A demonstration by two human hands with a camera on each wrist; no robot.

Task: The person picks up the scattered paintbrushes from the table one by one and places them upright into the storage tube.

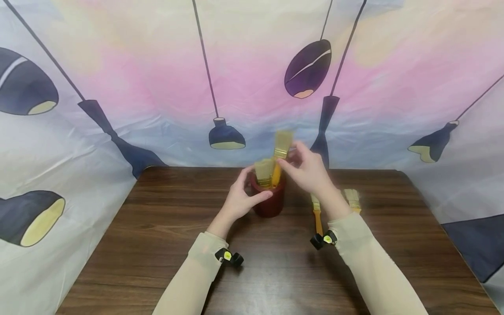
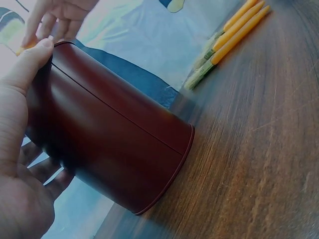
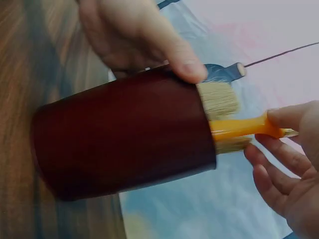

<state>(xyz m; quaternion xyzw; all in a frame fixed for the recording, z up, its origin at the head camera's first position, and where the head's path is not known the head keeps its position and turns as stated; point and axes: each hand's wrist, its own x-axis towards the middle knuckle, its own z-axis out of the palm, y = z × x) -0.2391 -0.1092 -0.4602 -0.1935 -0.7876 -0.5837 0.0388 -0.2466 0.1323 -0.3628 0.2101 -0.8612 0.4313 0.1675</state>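
Observation:
A dark red cup, round with a stitched-looking seam down its side, stands upright at the back of the table. My left hand grips it near the rim, the thumb in front and the fingers round the far side. Pale bristles of other paintbrushes stick up out of the cup. Between thumb and fingers, my right hand pinches a paintbrush by its upper part, bristles up. The orange handle of that brush reaches into the cup, its lower end hidden inside.
To the right of the cup, several paintbrushes with orange handles lie on the brown wooden table, one paintbrush beside my right wrist and another paintbrush beyond the forearm. A painted cloth hangs behind the table.

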